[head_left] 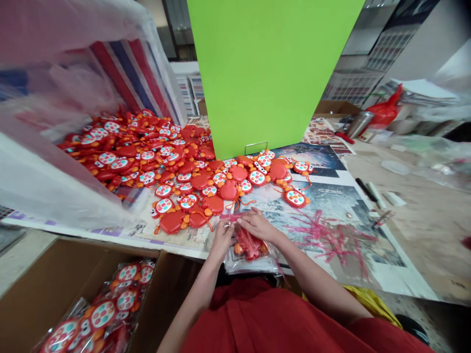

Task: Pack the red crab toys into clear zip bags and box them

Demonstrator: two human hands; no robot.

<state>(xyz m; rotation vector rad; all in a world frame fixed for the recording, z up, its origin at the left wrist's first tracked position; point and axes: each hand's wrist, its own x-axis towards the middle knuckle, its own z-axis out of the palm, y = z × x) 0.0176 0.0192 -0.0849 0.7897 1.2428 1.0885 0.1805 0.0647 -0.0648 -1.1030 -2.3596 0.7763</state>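
A clear plastic bag (270, 252) with a red and orange crab-shaped toy (250, 245) in it lies at the table's front edge, close to my body. My left hand (222, 239) is closed on the left side of the bag's top. From the right, my right hand (258, 225) pinches the same end, its fingers nearly meeting the left ones. A thin pink strip (230, 216) sticks out just beyond the fingertips. Beneath the filled bag lie more flat clear bags (252, 267). My fingers partly hide the bag's opening.
Many loose crab toys (201, 181) spread from a large white sack (110, 206) across the table. A green board (265, 73) stands behind them. Pink strips (336, 240) lie on the right, near a marker (366, 189). Bagged toys fill a cardboard box (37, 274) at lower left.
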